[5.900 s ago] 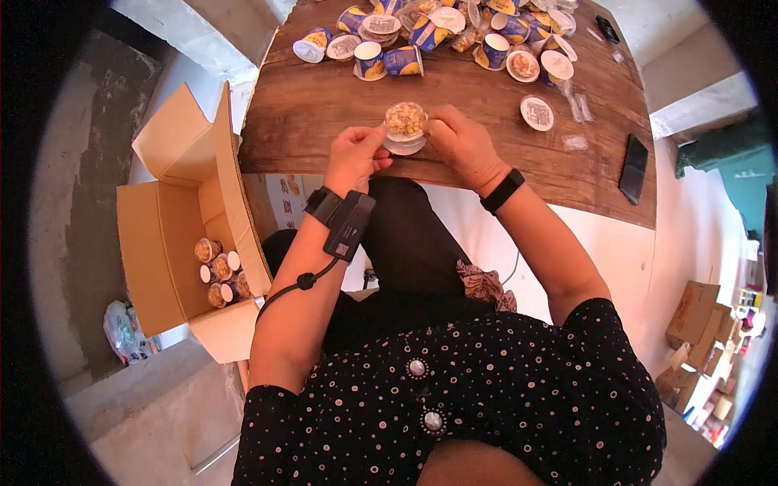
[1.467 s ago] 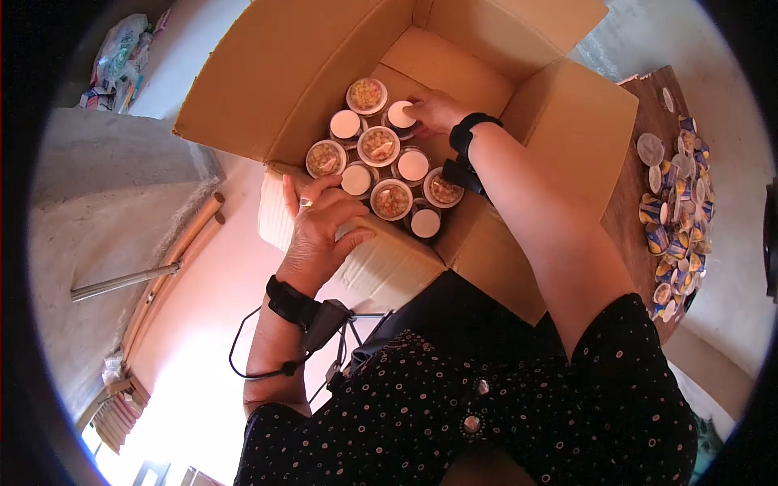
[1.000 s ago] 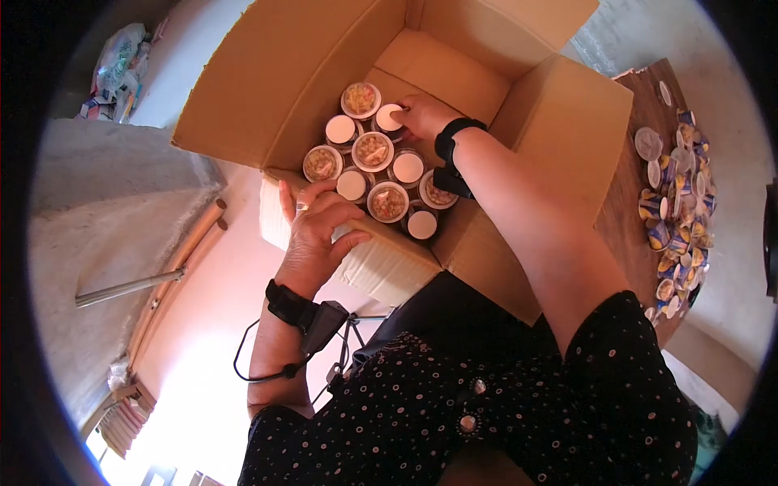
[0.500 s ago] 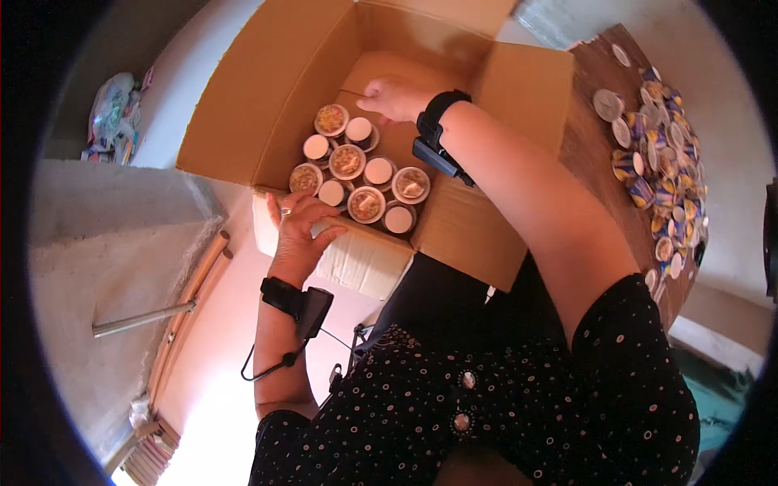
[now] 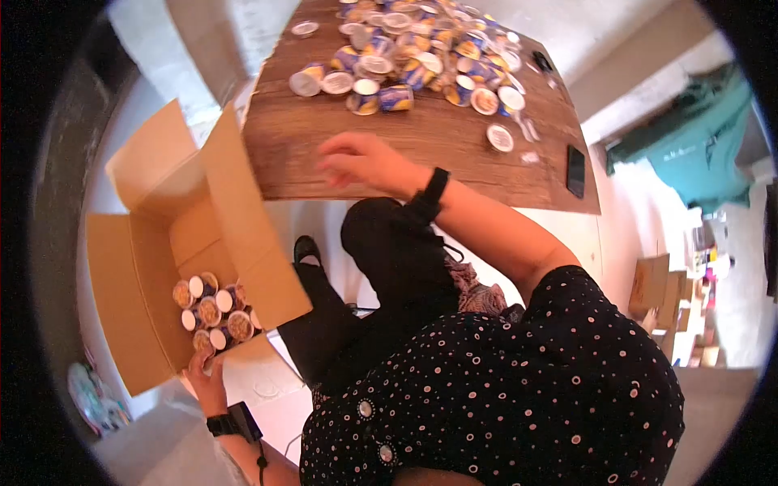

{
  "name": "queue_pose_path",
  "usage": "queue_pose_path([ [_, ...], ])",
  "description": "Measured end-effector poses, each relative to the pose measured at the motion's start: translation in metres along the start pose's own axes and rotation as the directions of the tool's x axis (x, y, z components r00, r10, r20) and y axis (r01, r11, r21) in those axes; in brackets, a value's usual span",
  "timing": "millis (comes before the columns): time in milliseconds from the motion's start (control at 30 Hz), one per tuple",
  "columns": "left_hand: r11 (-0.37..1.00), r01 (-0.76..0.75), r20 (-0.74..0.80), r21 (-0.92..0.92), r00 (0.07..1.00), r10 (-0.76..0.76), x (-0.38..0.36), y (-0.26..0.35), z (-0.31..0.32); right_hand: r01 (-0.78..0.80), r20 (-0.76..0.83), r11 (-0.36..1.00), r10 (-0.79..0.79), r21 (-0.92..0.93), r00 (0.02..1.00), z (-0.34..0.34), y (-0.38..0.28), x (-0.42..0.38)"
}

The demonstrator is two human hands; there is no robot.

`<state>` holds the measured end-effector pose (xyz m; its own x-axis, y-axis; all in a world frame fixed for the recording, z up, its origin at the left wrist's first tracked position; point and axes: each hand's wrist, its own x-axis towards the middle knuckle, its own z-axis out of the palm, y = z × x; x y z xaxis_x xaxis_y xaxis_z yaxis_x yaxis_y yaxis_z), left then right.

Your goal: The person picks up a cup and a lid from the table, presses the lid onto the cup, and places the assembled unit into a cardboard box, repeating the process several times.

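Note:
Over the near edge of the brown wooden table (image 5: 292, 150) my right hand (image 5: 361, 164) is raised, blurred, with its fingers apart and nothing in them. A pile of small blue and yellow cups (image 5: 417, 73) with white lids covers the far part of the table. At the left stands an open cardboard box (image 5: 146, 279) with several cups (image 5: 209, 313) standing inside, some showing white ends and some clear lids over food. My left hand (image 5: 207, 381) rests at the box's near rim, fingers spread, by the lowest cups.
A black phone (image 5: 575, 171) lies near the table's right edge, and a loose lidded cup (image 5: 500, 138) sits apart from the pile. Teal cloth (image 5: 697, 150) hangs at the right, above cardboard boxes (image 5: 658, 292). My legs are between box and table.
The view has swung toward the table, so the box now appears at the left. My right hand has left the box's inside and moved over the table edge. My left hand stays at the rim.

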<state>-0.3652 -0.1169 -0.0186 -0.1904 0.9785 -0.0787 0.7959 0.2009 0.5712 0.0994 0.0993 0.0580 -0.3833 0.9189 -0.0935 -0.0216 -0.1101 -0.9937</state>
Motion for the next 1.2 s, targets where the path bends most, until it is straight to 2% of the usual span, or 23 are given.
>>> queue_pose_path([
  [33,0.977,0.064,0.029,-0.204,0.998,-0.060,0.006,0.004,-0.004,0.039,-0.188,0.990,-0.065,-0.137,0.980,-0.034,0.021,-0.014],
  [67,0.983,0.063,0.012,-0.175,0.998,-0.062,0.008,0.031,-0.012,0.046,-0.352,0.960,-0.145,-0.275,0.924,-0.069,0.044,-0.026],
  [133,0.977,0.010,-0.060,-0.213,0.998,-0.023,0.008,0.069,-0.026,0.036,-0.491,0.804,-0.397,-0.594,0.776,-0.137,0.073,-0.062],
  [167,0.979,0.002,-0.052,-0.204,0.999,-0.013,0.008,0.089,-0.029,-0.067,-0.547,0.739,-0.433,-0.671,0.717,-0.157,0.073,-0.083],
  [200,0.949,-0.028,-0.104,-0.314,0.995,-0.005,0.008,0.111,-0.030,-0.176,-0.591,0.664,-0.475,-0.727,0.652,-0.173,0.072,-0.102],
  [233,0.906,-0.063,-0.157,-0.418,0.988,-0.004,0.007,0.136,-0.031,-0.179,-0.602,0.671,-0.474,-0.719,0.643,-0.187,0.068,-0.116],
  [267,0.910,-0.072,-0.157,-0.407,0.988,0.008,0.004,0.169,-0.032,-0.263,-0.535,0.487,-0.584,-0.833,0.611,-0.198,0.063,-0.128],
  [300,0.870,-0.089,-0.128,-0.485,0.991,0.031,-0.002,0.207,-0.030,-0.351,-0.444,0.281,-0.675,-0.893,0.589,-0.205,0.061,-0.136],
  [333,0.822,-0.102,-0.099,-0.561,0.994,0.057,-0.005,0.238,-0.025,-0.357,-0.455,0.291,-0.677,-0.888,0.579,-0.210,0.064,-0.140],
  [367,0.825,-0.112,-0.098,-0.554,0.993,0.068,-0.005,0.260,-0.017,-0.419,-0.467,0.242,-0.645,-0.875,0.604,-0.215,0.066,-0.143],
  [433,0.757,-0.256,0.002,-0.601,0.947,0.321,-0.003,0.300,-0.002,-0.502,-0.500,0.186,-0.609,-0.845,0.616,-0.223,0.078,-0.142],
  [467,0.758,-0.266,0.004,-0.596,0.943,0.334,-0.002,0.322,0.007,-0.509,-0.510,0.195,-0.612,-0.838,0.604,-0.229,0.084,-0.143],
  [533,0.740,-0.212,0.193,-0.638,0.887,0.420,0.001,0.364,0.026,-0.488,-0.508,0.168,-0.445,-0.856,0.737,-0.225,0.080,-0.140],
  [567,0.742,-0.220,0.199,-0.633,0.880,0.431,0.005,0.379,0.039,-0.417,-0.443,0.168,-0.485,-0.893,0.754,-0.230,0.097,-0.132],
  [633,0.683,-0.097,0.320,-0.724,0.830,0.457,0.015,0.394,0.078,-0.265,-0.283,0.129,-0.656,-0.956,0.699,-0.204,0.104,-0.120],
  [667,0.687,-0.102,0.325,-0.720,0.825,0.463,0.021,0.397,0.096,-0.273,-0.292,0.136,-0.659,-0.952,0.693,-0.192,0.107,-0.114],
  [733,0.638,0.131,0.475,-0.759,0.781,0.405,0.029,0.397,0.133,-0.012,-0.168,0.225,-0.692,-0.974,0.702,-0.175,0.109,-0.109],
  [767,0.641,0.132,0.478,-0.756,0.779,0.405,0.031,0.395,0.148,-0.015,-0.173,0.229,-0.691,-0.973,0.702,-0.171,0.108,-0.113],
  [833,0.616,0.249,0.545,-0.747,0.760,0.354,0.033,0.390,0.172,0.205,-0.142,0.408,-0.674,-0.890,0.725,-0.161,0.090,-0.119],
  [900,0.597,0.284,0.544,-0.750,0.779,0.312,0.034,0.382,0.187,0.104,-0.229,0.405,-0.690,-0.908,0.687,-0.178,0.078,-0.134],
  [1000,0.558,0.334,0.538,-0.760,0.805,0.250,0.037,0.379,0.192,-0.216,-0.288,0.198,-0.770,-0.956,0.569,-0.238,0.077,-0.168],
  [1067,0.513,0.382,0.555,-0.768,0.798,0.237,0.035,0.384,0.193,-0.492,-0.417,0.053,-0.613,-0.869,0.671,-0.274,0.081,-0.198],
  [1200,0.460,0.388,0.541,-0.799,0.797,0.268,0.045,0.392,0.209,-0.459,-0.378,-0.028,-0.525,-0.888,0.763,-0.295,0.103,-0.221],
])
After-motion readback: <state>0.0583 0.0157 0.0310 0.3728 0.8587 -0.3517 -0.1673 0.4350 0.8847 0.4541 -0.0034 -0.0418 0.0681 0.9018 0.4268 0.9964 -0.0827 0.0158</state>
